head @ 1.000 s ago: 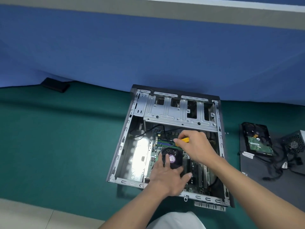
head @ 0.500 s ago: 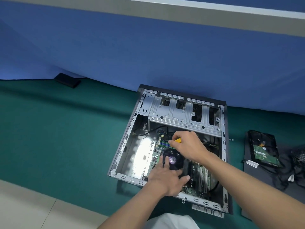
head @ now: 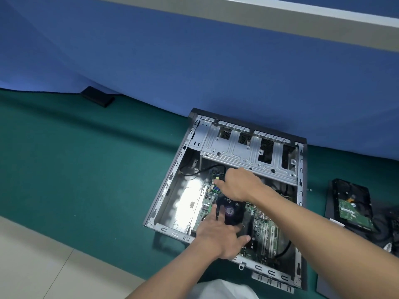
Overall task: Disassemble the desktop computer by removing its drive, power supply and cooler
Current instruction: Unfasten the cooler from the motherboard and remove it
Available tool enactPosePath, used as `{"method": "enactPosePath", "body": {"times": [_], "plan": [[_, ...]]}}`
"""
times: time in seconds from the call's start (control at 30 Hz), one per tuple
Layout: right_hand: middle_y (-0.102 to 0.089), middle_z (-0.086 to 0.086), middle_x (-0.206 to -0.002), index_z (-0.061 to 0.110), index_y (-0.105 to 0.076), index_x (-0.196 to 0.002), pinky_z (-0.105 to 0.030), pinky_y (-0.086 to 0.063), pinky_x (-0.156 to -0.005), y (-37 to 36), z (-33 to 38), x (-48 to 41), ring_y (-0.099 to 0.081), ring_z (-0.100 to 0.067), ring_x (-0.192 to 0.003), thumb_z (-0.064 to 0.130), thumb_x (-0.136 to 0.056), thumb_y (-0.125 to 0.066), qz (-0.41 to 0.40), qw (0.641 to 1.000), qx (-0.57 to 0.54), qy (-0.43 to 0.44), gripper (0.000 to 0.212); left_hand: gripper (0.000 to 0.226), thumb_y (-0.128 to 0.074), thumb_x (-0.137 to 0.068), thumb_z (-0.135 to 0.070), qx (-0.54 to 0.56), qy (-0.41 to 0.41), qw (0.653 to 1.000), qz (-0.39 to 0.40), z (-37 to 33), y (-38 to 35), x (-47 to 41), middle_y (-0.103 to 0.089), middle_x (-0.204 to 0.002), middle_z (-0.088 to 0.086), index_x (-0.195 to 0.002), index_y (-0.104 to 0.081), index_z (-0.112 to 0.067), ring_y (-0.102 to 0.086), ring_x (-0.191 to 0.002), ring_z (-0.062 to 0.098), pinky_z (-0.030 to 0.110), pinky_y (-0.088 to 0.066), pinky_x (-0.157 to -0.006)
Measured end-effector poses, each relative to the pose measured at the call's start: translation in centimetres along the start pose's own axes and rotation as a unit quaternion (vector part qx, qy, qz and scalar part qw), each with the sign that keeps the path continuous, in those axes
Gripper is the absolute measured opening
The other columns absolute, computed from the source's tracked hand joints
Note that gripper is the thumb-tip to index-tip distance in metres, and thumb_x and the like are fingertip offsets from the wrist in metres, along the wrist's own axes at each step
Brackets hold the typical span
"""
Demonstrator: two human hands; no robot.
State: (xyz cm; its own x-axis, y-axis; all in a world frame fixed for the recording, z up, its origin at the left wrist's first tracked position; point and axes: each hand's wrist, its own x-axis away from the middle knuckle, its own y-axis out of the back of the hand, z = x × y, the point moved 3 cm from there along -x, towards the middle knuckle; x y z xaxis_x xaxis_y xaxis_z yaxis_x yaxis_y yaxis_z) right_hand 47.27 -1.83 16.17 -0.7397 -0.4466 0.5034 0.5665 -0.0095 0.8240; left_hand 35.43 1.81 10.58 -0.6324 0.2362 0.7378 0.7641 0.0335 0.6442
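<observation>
Inside the case [head: 248, 157], the left hand [head: 220, 236] spreads flat on the cooler [head: 232, 210], the right hand [head: 239, 184] curls round a yellow handle [head: 216, 181]; the drive [head: 350, 205] lies outside, its label unreadable.

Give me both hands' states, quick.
Left hand: open, fingers resting on the cooler fan.
Right hand: closed on a yellow-handled tool, mostly hidden.

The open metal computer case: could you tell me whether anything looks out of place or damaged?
The black hard drive lies outside the grey metal case, green circuit board up, to its right; nothing looks damaged.
</observation>
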Motion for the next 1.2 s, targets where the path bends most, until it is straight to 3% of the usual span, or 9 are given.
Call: {"method": "enactPosePath", "body": {"times": [0.2, 0.53, 0.63, 0.7, 0.77, 0.87, 0.93, 1.03, 1.2], "plan": [[-0.047, -0.002, -0.066, 0.012, -0.044, -0.064, -0.029, -0.037, -0.05, 1.0, 3.6, -1.0, -0.045, -0.018, -0.057, 0.014, -0.091, -0.047, 0.069, 0.994, 0.079, 0.039, 0.027, 0.059, -0.003, -0.099, -0.057, -0.031, -0.026, 0.999, 0.001, 0.0, 0.1, 0.1, -0.002, -0.162, 0.01, -0.154, -0.009, -0.039, 0.023, -0.144, 0.037, 0.054, 0.009, -0.118], [-0.039, -0.005, -0.056, 0.011, -0.034, -0.055, -0.031, -0.038, -0.045, 0.9, 4.5, 0.0, -0.044, -0.02, -0.049, 0.002, -0.088, -0.047, 0.042, 0.929, 0.28, 0.238, 0.037, 0.063, -0.008, -0.099, -0.062, 0.006, -0.003, 1.0, -0.01, 0.0, 0.8, 0.7, 0.004, -0.158, 0.024, -0.155, -0.013, -0.034, 0.022, -0.145, 0.036, 0.051, 0.007, -0.119], [-0.046, -0.006, -0.065, 0.011, -0.037, -0.06, -0.028, -0.036, -0.044, 0.8, 3.8, -0.5, -0.049, -0.019, -0.054, 0.006, -0.09, -0.052, 0.021, 0.94, 0.252, 0.229, 0.034, 0.062, -0.012, -0.099, -0.062, -0.012, 0.005, 1.0, -0.006, -0.5, 0.9, 1.0, 0.009, -0.158, 0.025, -0.155, -0.013, -0.034, 0.022, -0.145, 0.04, 0.052, 0.007, -0.119], [-0.052, -0.006, -0.072, 0.013, -0.044, -0.068, -0.026, -0.035, -0.047, 0.8, 3.0, -0.7, -0.051, -0.016, -0.059, 0.024, -0.094, -0.056, 0.019, 0.961, 0.182, 0.207, 0.03, 0.059, -0.022, -0.101, -0.057, -0.029, 0.008, 0.999, -0.027, -0.8, 1.3, 1.3, -0.005, -0.159, 0.025, -0.152, -0.027, -0.03, 0.007, -0.147, 0.042, 0.053, 0.003, -0.119], [-0.053, -0.002, -0.065, 0.011, -0.051, -0.072, -0.026, -0.031, -0.045, 0.7, 2.3, -0.9, -0.048, -0.012, -0.054, 0.04, -0.095, -0.052, 0.008, 0.98, 0.094, 0.176, 0.037, 0.048, -0.038, -0.101, -0.047, -0.044, -0.006, 0.996, -0.072, -1.2, 2.2, 1.5, -0.037, -0.148, 0.022, -0.136, -0.05, -0.017, -0.025, -0.142, 0.04, 0.052, -0.01, -0.119], [-0.044, 0.0, -0.05, 0.011, -0.046, -0.058, -0.024, -0.029, -0.044, 0.9, 1.4, -1.4, -0.041, -0.015, -0.043, 0.044, -0.098, -0.045, -0.011, 0.996, 0.014, 0.086, 0.051, 0.034, -0.054, -0.098, -0.025, -0.048, -0.036, 0.995, -0.082, -1.8, 3.0, 0.6, -0.051, -0.136, 0.019, -0.126, -0.054, -0.007, -0.043, -0.131, 0.035, 0.047, -0.023, -0.114], [-0.044, 0.0, -0.049, 0.013, -0.043, -0.055, -0.024, -0.03, -0.045, 1.3, 1.2, -1.8, -0.042, -0.014, -0.044, 0.043, -0.098, -0.044, 0.007, 0.998, 0.04, 0.051, 0.053, 0.048, -0.053, -0.097, -0.015, -0.082, -0.042, 0.993, -0.072, -2.0, 3.1, -1.0, -0.035, -0.15, 0.023, -0.142, -0.039, -0.002, -0.03, -0.141, 0.037, 0.045, -0.02, -0.118], [-0.052, 0.001, -0.055, 0.012, -0.049, -0.058, -0.024, -0.031, -0.047, 1.8, 1.4, -2.3, -0.049, -0.012, -0.05, 0.037, -0.098, -0.047, 0.072, 0.993, 0.09, 0.039, 0.047, 0.068, -0.036, -0.104, -0.021, -0.101, -0.056, 0.99, -0.079, -1.4, 2.7, -3.1, 0.017, -0.16, 0.017, -0.153, 0.007, -0.001, 0.016, -0.148, 0.03, 0.043, 0.005, -0.121], [-0.051, -0.001, -0.063, 0.013, -0.046, -0.061, -0.024, -0.031, -0.046, 1.9, 2.4, -2.5, -0.047, -0.013, -0.055, 0.029, -0.099, -0.046, 0.105, 0.982, 0.134, 0.083, 0.041, 0.076, -0.033, -0.104, -0.023, -0.081, -0.082, 0.992, -0.056, 0.0, 0.8, -4.8, 0.04, -0.149, 0.013, -0.146, 0.029, -0.004, 0.036, -0.138, 0.028, 0.04, 0.02, -0.113]]}}
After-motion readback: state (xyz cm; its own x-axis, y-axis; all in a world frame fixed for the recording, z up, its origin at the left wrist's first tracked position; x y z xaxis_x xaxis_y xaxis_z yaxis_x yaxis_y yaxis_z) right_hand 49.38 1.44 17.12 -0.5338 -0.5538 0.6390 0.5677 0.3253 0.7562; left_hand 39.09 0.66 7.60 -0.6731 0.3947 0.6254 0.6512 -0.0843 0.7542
